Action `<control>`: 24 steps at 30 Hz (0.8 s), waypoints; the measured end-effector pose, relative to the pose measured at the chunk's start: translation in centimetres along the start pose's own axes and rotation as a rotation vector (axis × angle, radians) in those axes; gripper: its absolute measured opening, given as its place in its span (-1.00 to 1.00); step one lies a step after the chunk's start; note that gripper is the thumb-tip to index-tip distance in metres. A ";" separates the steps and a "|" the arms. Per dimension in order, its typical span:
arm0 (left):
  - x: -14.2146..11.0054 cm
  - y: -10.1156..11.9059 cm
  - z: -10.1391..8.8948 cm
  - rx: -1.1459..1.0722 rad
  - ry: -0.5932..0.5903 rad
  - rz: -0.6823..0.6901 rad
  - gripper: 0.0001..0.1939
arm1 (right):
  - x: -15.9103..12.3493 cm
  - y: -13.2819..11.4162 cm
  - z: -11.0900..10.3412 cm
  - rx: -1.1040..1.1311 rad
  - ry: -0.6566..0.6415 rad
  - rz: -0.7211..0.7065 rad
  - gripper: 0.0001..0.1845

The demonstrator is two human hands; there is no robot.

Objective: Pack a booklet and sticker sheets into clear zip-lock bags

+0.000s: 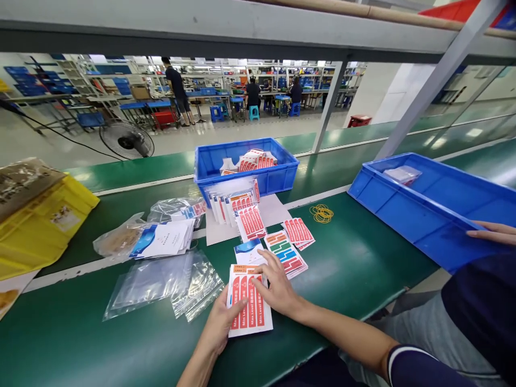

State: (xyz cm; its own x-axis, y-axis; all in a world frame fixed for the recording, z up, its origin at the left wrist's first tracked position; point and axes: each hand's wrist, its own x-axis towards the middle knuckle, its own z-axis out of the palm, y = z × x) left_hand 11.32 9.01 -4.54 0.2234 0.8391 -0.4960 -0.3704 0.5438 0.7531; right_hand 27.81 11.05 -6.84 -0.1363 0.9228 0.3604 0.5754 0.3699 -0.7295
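My left hand (221, 320) grips a small set of sticker sheets (250, 314), its thumb across the front. The front sheet carries red labels reading "Max Level" and "Min Level", with an orange strip at its top. At the upper right edge of these sheets, the thumb and fingers of my right hand (278, 287) close on them. Just beyond lies a blue and white booklet (246, 250), partly covered by the sheets and my fingers. To the right are a pile of multicoloured sticker sheets (284, 250) and a fanned pile of red sticker sheets (299, 231).
Clear plastic bags (153, 282) and white booklets (167, 239) lie left. Filled bags (231, 201) lean against a blue bin (258, 185). Yellow rubber bands (321, 213) lie right, near another blue bin (403, 215) touched by another person's hand (494, 232). A yellow bin (52, 231) stands far left.
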 end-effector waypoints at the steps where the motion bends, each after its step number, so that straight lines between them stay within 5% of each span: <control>1: -0.3 0.4 -0.1 0.044 -0.004 0.039 -0.50 | -0.1 0.1 -0.3 -0.023 0.011 -0.018 -0.78; 4: -1.5 2.1 -0.8 0.338 -0.029 0.205 -0.74 | -0.2 0.1 -1.6 0.006 -0.045 -0.100 -0.43; 8: -3.5 3.7 -1.3 0.929 -0.089 0.367 -0.89 | -0.7 0.4 -2.5 0.234 -0.322 -0.089 -0.19; 13: -3.8 2.8 -1.1 1.170 -0.029 0.390 -0.93 | -2.1 1.0 -0.6 0.492 -0.476 0.015 -0.35; 20: -3.6 3.2 -1.8 1.121 -0.037 0.418 -0.94 | -2.7 0.5 1.7 0.301 -0.379 -0.010 -0.89; 24: -4.2 5.4 -5.2 1.077 0.321 0.557 -0.72 | -2.6 1.2 0.5 0.372 -0.329 0.073 -0.86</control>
State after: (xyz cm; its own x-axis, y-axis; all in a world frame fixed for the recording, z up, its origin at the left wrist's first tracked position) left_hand 3.73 8.31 -0.61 -0.0119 0.9994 0.0337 0.6138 -0.0193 0.7892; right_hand 28.43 9.13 -8.95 -0.3882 0.9107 0.1414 0.2749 0.2608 -0.9254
